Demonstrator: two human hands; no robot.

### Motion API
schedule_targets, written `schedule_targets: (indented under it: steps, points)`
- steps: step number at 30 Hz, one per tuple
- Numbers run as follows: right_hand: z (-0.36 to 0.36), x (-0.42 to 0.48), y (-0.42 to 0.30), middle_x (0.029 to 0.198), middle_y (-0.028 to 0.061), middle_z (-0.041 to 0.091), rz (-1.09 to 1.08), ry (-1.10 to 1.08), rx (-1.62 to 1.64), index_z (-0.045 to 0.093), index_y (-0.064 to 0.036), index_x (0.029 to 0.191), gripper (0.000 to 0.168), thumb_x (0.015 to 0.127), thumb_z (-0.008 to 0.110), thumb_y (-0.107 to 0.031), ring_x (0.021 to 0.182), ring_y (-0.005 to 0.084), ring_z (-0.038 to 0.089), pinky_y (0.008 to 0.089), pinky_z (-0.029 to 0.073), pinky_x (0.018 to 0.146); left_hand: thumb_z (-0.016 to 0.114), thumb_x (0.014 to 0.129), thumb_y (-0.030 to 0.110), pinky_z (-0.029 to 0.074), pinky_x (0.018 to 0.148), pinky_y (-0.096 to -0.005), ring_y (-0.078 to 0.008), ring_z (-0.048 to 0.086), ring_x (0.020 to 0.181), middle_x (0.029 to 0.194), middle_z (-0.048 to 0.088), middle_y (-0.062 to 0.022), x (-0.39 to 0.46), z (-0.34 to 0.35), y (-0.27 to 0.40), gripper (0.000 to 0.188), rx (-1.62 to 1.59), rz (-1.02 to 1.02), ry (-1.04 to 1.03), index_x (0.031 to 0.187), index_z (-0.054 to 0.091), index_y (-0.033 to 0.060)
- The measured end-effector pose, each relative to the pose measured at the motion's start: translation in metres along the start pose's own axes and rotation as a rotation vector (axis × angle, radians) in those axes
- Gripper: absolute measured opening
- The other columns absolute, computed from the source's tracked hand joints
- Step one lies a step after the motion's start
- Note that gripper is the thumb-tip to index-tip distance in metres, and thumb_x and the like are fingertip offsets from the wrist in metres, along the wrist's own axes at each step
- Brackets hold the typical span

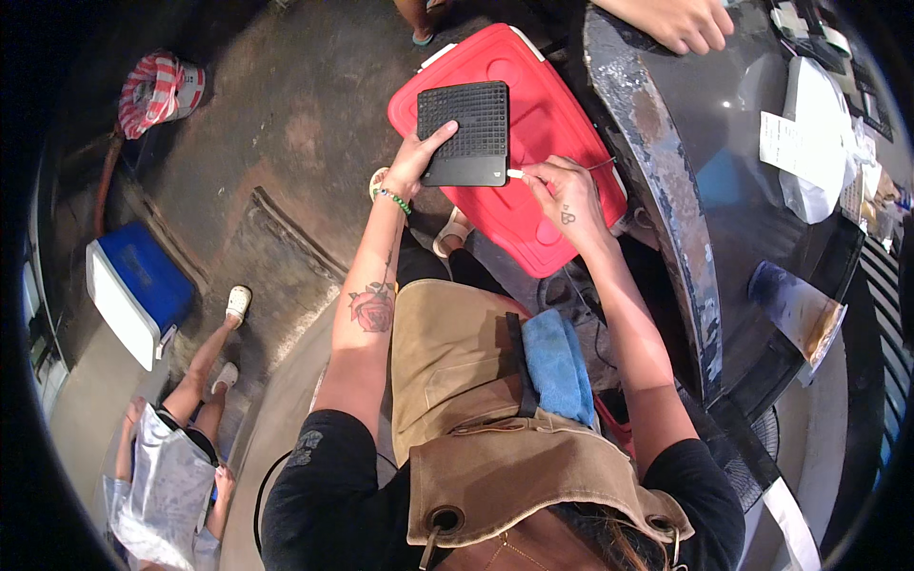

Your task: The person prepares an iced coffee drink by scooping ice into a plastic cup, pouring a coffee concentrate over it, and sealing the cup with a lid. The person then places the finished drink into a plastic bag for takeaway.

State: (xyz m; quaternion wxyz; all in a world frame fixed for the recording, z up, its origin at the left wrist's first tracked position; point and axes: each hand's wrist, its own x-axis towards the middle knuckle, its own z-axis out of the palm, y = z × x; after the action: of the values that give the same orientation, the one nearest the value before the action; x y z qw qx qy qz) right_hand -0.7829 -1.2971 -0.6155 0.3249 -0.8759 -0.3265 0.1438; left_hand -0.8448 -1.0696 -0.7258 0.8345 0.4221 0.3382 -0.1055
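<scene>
My left hand [423, 158] grips a flat black rectangular device [471, 128] by its left edge, thumb across its face. A grid of small raised squares covers most of that face, with a smooth strip along the near end. Between the fingers of my right hand [564, 189] is a white cable plug [515, 173], at the device's lower right corner. Whether the plug sits in a port or only touches the edge, I cannot tell. A thin cable [601, 163] trails to the right of that hand. Beneath both hands lies the red lid [543, 243] of a storage bin.
On the right is a worn-edged dark table [742, 128] with a white bag [817, 143] and a plastic cup [796, 314]. Another person's hand [689, 25] rests at its far end. Leftward are a blue cooler [143, 275], a lined bucket [161, 93] and a person [168, 478].
</scene>
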Motion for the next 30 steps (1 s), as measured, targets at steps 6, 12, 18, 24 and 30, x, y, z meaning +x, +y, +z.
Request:
schedule_targets:
  steps: [6, 12, 18, 24, 30]
  points:
    - [0.009, 0.011, -0.001, 0.076, 0.0144, 0.063, 0.133, -0.111, 0.07, 0.068, 0.0, 0.086, 0.009, 0.08, 0.067, -0.005, 0.07, 0.0293, 0.063, 0.0359, 0.05, 0.064, 0.073, 0.084, 0.027, 0.049, 0.084, -0.028, -0.0127, 0.063, 0.094, 0.108, 0.066, -0.0044, -0.003, 0.0, 0.01, 0.042, 0.037, 0.084, -0.038, 0.117, 0.06, 0.0036]
    - [0.039, -0.006, 0.052, 0.09, 0.0052, 0.066, 0.321, -0.261, 0.551, 0.057, -0.003, 0.102, 0.015, 0.092, 0.061, -0.013, 0.083, 0.0132, 0.065, 0.0301, 0.05, 0.068, 0.075, 0.082, 0.027, 0.05, 0.087, -0.0293, -0.0144, 0.063, 0.097, 0.11, 0.066, -0.0061, 0.011, -0.005, -0.001, 0.051, 0.055, 0.097, -0.069, 0.122, 0.057, 0.0021]
    - [0.03, 0.007, 0.065, 0.13, 0.0154, 0.053, 0.783, -0.086, 0.999, 0.04, -0.006, 0.136, 0.046, 0.101, 0.042, -0.037, 0.104, 0.0224, 0.06, 0.0374, 0.05, 0.088, 0.079, 0.076, 0.036, 0.047, 0.094, -0.0292, -0.0157, 0.062, 0.103, 0.114, 0.065, -0.0086, 0.04, 0.009, 0.007, 0.065, 0.372, 0.147, -0.368, 0.124, 0.056, -0.0016]
    - [0.029, -0.012, 0.125, 0.112, 0.0111, 0.063, 0.885, 0.017, 1.148, 0.052, -0.008, 0.123, 0.041, 0.097, 0.05, -0.04, 0.091, 0.0214, 0.064, 0.0409, 0.053, 0.082, 0.069, 0.064, 0.074, 0.043, 0.098, -0.0339, -0.0296, 0.059, 0.112, 0.115, 0.063, -0.0214, 0.067, 0.037, 0.011, 0.102, 0.733, 0.184, -0.496, 0.121, 0.054, -0.0094]
    - [0.016, -0.02, 0.147, 0.097, 0.0043, 0.065, 0.826, 0.161, 1.341, 0.059, -0.007, 0.11, 0.03, 0.096, 0.053, -0.033, 0.084, 0.0187, 0.062, 0.0399, 0.053, 0.08, 0.059, 0.072, 0.076, 0.045, 0.094, -0.0367, -0.0312, 0.054, 0.117, 0.128, 0.053, -0.0231, 0.073, 0.067, 0.011, 0.109, 0.671, 0.095, -0.415, 0.136, 0.035, -0.0094]
